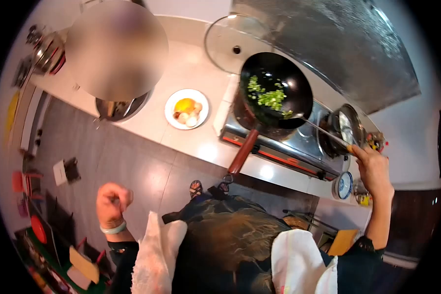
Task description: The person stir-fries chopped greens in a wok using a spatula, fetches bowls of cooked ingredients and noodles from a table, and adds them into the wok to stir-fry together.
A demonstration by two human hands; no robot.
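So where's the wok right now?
In the head view, the black wok sits right of centre on the gas stove, with the white plate to its left.

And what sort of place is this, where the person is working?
Most likely a kitchen, maybe in a home: a wok with chopped green pieces sits on a stove, and a white plate of food stands on the counter beside it.

Kitchen. Pale table (188,66) running diagonally, bright light spots near its front edge. Grey tiled floor (137,159) below, slightly glossy. Whitish wall (397,127) at right; shiny metal sheet (357,54) upper right. Red chair (28,181) at far left, blurry.
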